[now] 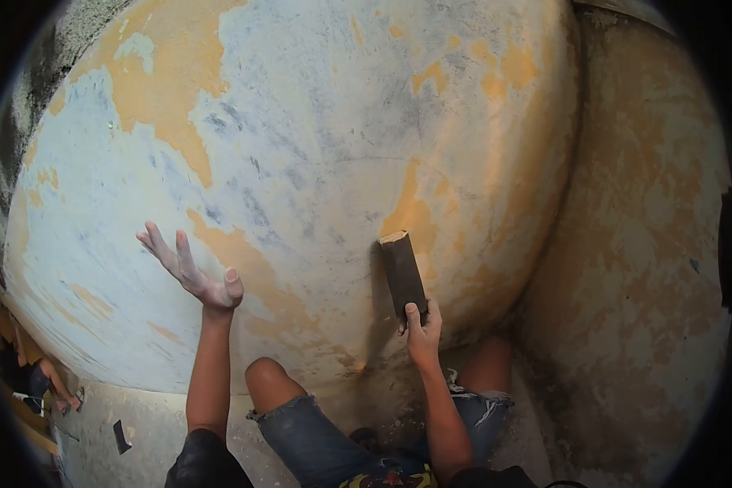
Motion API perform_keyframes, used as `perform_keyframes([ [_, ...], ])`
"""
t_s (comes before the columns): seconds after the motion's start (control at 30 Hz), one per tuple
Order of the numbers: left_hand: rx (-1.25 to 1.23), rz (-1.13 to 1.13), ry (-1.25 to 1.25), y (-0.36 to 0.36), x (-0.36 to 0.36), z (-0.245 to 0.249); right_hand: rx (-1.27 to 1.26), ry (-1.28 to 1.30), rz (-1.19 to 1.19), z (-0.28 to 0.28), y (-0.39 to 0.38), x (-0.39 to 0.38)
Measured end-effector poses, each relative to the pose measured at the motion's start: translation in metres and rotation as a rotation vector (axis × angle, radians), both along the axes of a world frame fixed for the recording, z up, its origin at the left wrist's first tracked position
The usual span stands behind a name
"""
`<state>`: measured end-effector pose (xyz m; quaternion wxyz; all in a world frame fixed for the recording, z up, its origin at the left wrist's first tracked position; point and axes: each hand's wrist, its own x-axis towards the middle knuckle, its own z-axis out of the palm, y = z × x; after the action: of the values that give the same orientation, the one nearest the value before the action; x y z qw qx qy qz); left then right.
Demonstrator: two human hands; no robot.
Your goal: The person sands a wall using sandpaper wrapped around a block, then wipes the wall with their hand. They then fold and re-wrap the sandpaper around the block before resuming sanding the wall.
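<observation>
A large rounded surface (317,187) fills most of the view, whitish with patchy orange-yellow areas and dark smudges. My right hand (423,329) grips the lower end of a sanding block (403,276), which is wrapped in dark sheet and shows a pale end at the top. The block is tilted slightly and held close to the surface; whether it touches cannot be told. To the left, my left hand (193,268) is raised in front of the same surface, fingers spread and coated with pale dust, holding nothing.
A second curved, blotchy brown surface (634,236) stands to the right, beyond a dark groove. My bent knees are below the rounded form. A dark folded strip (122,437) lies on the pale floor (98,407). Another person (37,378) is at the far left.
</observation>
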<state>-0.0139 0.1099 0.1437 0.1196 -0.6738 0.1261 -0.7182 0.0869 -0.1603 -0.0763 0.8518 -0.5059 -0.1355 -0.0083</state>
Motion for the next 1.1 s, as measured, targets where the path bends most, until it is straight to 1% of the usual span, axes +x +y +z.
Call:
perform_keyframes([
  [0.07, 0.167, -0.104, -0.04, -0.014, 0.018, 0.077, 0.01, -0.053, -0.006, 0.005, 0.005, -0.001],
  [0.1, 0.255, -0.096, -0.039, -0.019, 0.027, 0.11, -0.026, -0.014, -0.049, -0.019, 0.014, -0.008],
  [0.13, 0.311, -0.043, -0.037, -0.02, 0.036, 0.133, -0.021, -0.022, -0.039, -0.052, 0.022, -0.022],
  [0.17, 0.357, -0.017, -0.053, -0.023, 0.047, 0.154, -0.02, 0.052, -0.074, -0.086, 0.031, -0.032],
  [0.2, 0.345, 0.012, -0.036, -0.025, 0.056, 0.167, 0.001, 0.115, -0.117, -0.093, 0.046, -0.022],
  [0.23, 0.392, 0.051, -0.025, -0.027, 0.059, 0.179, 0.041, 0.087, -0.12, -0.066, 0.051, -0.005],
  [0.27, 0.426, 0.091, 0.008, -0.026, 0.06, 0.183, 0.071, 0.038, -0.052, -0.047, 0.045, 0.001],
  [0.3, 0.451, 0.083, 0.025, -0.026, 0.066, 0.189, 0.086, 0.03, 0.019, -0.043, 0.037, -0.011],
  [0.33, 0.461, 0.069, 0.067, -0.027, 0.068, 0.187, 0.079, 0.091, 0.021, -0.065, 0.034, -0.029],
  [0.37, 0.457, 0.1, 0.103, -0.03, 0.069, 0.186, 0.066, 0.132, 0.026, -0.087, 0.039, -0.026],
  [0.43, 0.457, 0.11, 0.109, -0.028, 0.07, 0.184, 0.047, 0.149, 0.055, -0.101, 0.039, -0.019],
  [0.5, 0.445, 0.09, 0.114, -0.03, 0.073, 0.186, 0.053, 0.117, 0.081, -0.061, 0.029, -0.006],
  [0.53, 0.439, 0.086, 0.113, -0.027, 0.075, 0.185, 0.05, 0.096, 0.118, -0.052, 0.025, -0.012],
  [0.57, 0.427, 0.092, 0.131, -0.028, 0.074, 0.183, 0.068, 0.129, 0.117, -0.061, 0.03, -0.016],
  [0.63, 0.43, 0.087, 0.135, -0.029, 0.077, 0.182, 0.033, 0.2, 0.107, -0.122, 0.041, -0.03],
  [0.7, 0.431, 0.098, 0.119, -0.028, 0.079, 0.185, 0.013, 0.236, 0.088, -0.124, 0.049, -0.019],
  [0.73, 0.44, 0.1, 0.126, -0.028, 0.083, 0.188, -0.014, 0.161, 0.107, -0.095, 0.043, -0.015],
  [0.77, 0.44, 0.099, 0.116, -0.029, 0.085, 0.19, -0.044, 0.091, 0.132, -0.08, 0.041, -0.014],
  [0.8, 0.428, 0.108, 0.126, -0.028, 0.083, 0.186, -0.05, 0.12, 0.155, -0.087, 0.042, -0.025],
  [0.87, 0.433, 0.118, 0.119, -0.027, 0.083, 0.188, 0.039, 0.196, 0.178, -0.097, 0.048, -0.02],
  [0.9, 0.446, 0.119, 0.126, -0.027, 0.082, 0.188, 0.015, 0.237, 0.134, -0.124, 0.054, -0.027],
  [0.93, 0.459, 0.12, 0.116, -0.027, 0.083, 0.189, 0.014, 0.21, 0.128, -0.119, 0.051, -0.024],
  [1.0, 0.475, 0.116, 0.107, -0.023, 0.083, 0.19, -0.004, 0.143, 0.138, -0.091, 0.046, -0.023],
  [1.1, 0.456, 0.134, 0.092, -0.027, 0.082, 0.189, 0.043, 0.127, 0.187, -0.065, 0.046, -0.015],
])
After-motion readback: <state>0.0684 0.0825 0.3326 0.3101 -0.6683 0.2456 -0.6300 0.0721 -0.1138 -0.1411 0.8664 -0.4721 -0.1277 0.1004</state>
